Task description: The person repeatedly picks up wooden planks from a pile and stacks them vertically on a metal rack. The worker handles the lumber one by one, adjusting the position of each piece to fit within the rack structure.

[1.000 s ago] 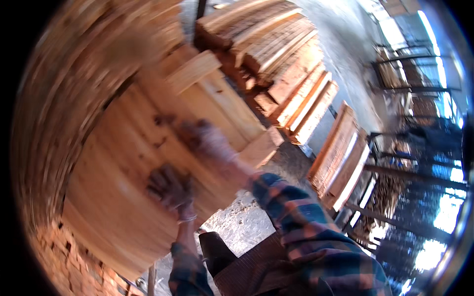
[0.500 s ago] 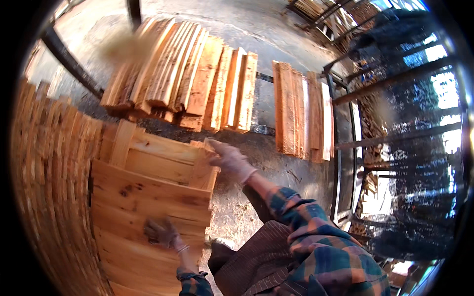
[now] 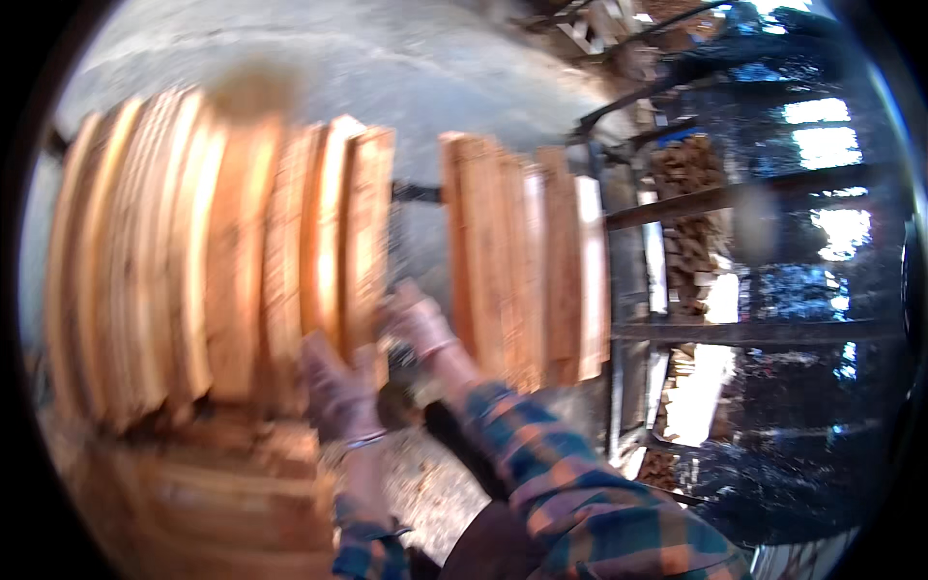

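A row of upright wooden boards (image 3: 235,300) stands on the left, blurred by motion. My gloved left hand (image 3: 340,396) is at the near end of the boards at the row's right, thumb and fingers spread apart. Whether it touches the wood is unclear. Beside the right face of the last board (image 3: 369,213) is my gloved right hand (image 3: 421,324), its fingers too smeared to show a grip. Below the row, at the lower left, lies a stack of wooden panels (image 3: 232,507).
A second, shorter row of upright boards (image 3: 507,261) stands right of my right hand. Beyond it run dark metal frame bars (image 3: 754,333) and a dark sheet with bright gaps. Piled wood pieces (image 3: 688,203) lie behind the bars. Concrete floor shows at the back.
My view has swung toward the upright boards. My left hand has left the flat panel and moved up to the board row. The right hand has moved from the panel stack's corner to the last board.
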Motion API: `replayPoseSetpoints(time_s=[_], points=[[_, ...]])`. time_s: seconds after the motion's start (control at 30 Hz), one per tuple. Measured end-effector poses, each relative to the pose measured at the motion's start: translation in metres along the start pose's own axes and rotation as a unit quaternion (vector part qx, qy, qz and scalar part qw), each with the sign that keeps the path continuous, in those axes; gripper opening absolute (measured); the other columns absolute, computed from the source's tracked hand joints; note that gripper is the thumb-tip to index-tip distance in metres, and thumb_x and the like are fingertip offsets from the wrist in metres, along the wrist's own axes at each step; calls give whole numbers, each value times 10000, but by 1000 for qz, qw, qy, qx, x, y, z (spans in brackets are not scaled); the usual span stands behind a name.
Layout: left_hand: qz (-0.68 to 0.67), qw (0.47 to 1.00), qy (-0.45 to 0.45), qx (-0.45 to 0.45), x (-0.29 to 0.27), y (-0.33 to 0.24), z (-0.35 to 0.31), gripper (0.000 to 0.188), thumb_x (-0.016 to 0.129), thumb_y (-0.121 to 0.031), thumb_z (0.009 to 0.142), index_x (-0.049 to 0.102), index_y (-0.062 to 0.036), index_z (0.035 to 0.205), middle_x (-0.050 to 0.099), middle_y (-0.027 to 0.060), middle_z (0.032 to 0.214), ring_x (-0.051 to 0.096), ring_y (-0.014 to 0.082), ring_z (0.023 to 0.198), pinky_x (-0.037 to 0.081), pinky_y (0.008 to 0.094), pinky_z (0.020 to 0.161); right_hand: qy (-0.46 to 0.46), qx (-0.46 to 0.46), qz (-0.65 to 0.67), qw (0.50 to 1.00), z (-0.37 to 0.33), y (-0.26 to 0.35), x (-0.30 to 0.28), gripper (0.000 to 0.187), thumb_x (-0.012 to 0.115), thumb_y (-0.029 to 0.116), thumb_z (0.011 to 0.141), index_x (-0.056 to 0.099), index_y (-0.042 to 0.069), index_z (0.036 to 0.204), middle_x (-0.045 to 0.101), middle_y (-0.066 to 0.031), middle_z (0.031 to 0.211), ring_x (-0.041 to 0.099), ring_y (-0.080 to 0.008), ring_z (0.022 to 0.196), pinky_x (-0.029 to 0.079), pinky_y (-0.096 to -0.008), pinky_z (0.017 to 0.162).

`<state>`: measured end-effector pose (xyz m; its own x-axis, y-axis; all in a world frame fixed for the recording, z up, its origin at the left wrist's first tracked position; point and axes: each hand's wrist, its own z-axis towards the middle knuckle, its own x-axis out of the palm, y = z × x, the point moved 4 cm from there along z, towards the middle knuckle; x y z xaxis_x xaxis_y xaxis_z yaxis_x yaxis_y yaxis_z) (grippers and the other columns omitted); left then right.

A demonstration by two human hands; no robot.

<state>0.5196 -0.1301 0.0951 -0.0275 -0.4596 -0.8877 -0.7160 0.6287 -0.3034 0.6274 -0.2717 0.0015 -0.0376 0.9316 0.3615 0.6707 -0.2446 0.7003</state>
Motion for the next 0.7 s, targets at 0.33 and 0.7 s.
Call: replayPoseSetpoints(time_s=[0.33, 0.7], points=[[-43, 998, -38, -13, 56, -5, 28, 909, 735, -481, 718, 314, -137, 1447, 524, 159, 1266, 544, 326, 1121, 466, 396, 911, -45, 96, -234, 967, 30, -40, -7, 622, 587, 110, 915, 295, 67, 1462, 620, -12, 1016, 534, -79, 895, 474, -212, 777], [-182, 977, 109, 12, 73, -20, 49, 593, 737, -226, 754, 520, -23, 1267, 614, 239, 1074, 628, 390, 932, 498, 420, 827, -25, 43, -363, 930, 19, -19, -13, 714, 619, 287, 858, 295, 13, 1433, 666, -137, 946, 620, -217, 862, 485, -335, 766]])
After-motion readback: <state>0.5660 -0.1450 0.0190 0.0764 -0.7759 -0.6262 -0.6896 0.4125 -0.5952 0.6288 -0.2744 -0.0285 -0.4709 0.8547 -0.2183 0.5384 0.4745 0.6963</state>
